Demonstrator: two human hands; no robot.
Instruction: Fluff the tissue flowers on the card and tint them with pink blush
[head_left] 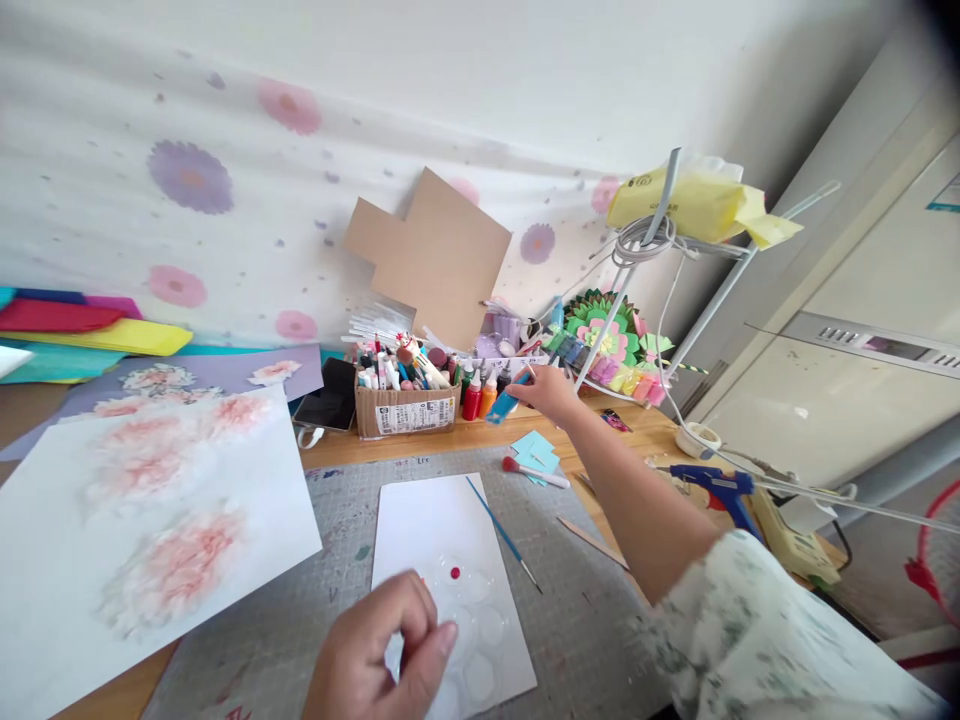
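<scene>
My right hand (551, 393) reaches to the back of the table, its fingers closed around a blue item that looks like a paint bottle (502, 406). Beside it stand a red paint bottle (472, 397) and an orange one (489, 395). Close to the camera, my left hand (382, 650) is loosely curled, with nothing visible in it. It overlaps a clear palette with round wells (480, 675) lying on white paper (427, 500). One well holds a red drop (455, 573). A thin blue paintbrush (504, 535) rests across the paper's right edge.
A grey cutting mat (345, 540) covers the table's middle. Flower-painted sheets (247, 520) lie left. Behind stands a cardboard box (409, 412) of pens. A makeup-type brush (536, 473) lies by blue paper pieces (534, 448). A blue glue gun (720, 490) and wire rack (626, 280) are right.
</scene>
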